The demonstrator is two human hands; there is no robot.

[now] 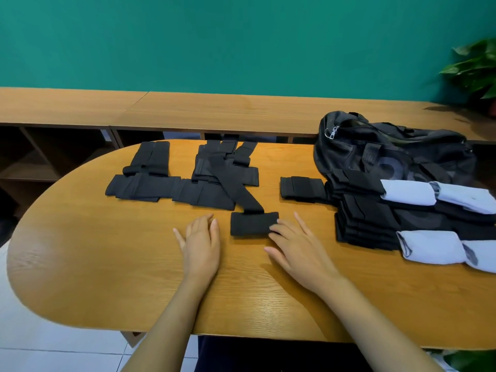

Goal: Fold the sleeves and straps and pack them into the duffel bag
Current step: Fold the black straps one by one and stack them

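Straps (220, 181) lie on oval wooden table (107, 264) before teal wall (214, 36).

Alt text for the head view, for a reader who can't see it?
Two bare hands lie open on an oval wooden table, the right hand touching the folded end of a black strap, the left hand flat beside it. More black straps lie spread beyond; to the right, folded black and white pieces sit stacked before a black duffel bag.

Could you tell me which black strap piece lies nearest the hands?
The small folded pad ending the diagonal strap, touched by the right hand.
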